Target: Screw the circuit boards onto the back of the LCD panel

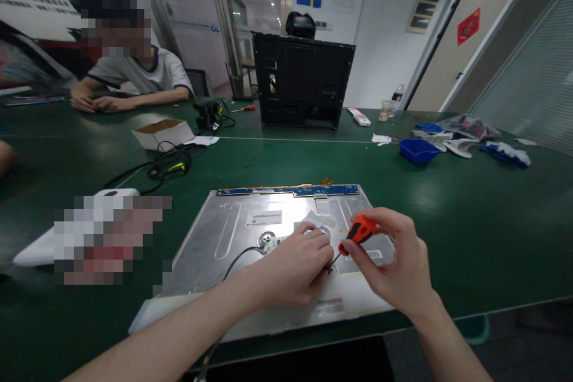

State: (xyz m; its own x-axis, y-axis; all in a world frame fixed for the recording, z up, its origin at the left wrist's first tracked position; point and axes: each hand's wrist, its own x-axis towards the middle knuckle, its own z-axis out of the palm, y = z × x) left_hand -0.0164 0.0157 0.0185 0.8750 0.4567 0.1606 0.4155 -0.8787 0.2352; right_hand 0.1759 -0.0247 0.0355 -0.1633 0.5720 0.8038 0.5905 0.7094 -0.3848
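A silver display panel lies flat on the green table, with a blue circuit strip along its far edge. My right hand grips an orange-and-black screwdriver, its shaft slanting down to the left toward the panel. Beside the tip, my left hand rests on the panel with curled fingers; what they hold, if anything, is hidden. From under that hand a small green circuit board peeks out, joined to a black cable that passes beneath my left forearm.
A black monitor housing stands at the back. An open white box and tangled black cables lie to the left. Farther right are a blue tray and gloves. Another person sits at the far left.
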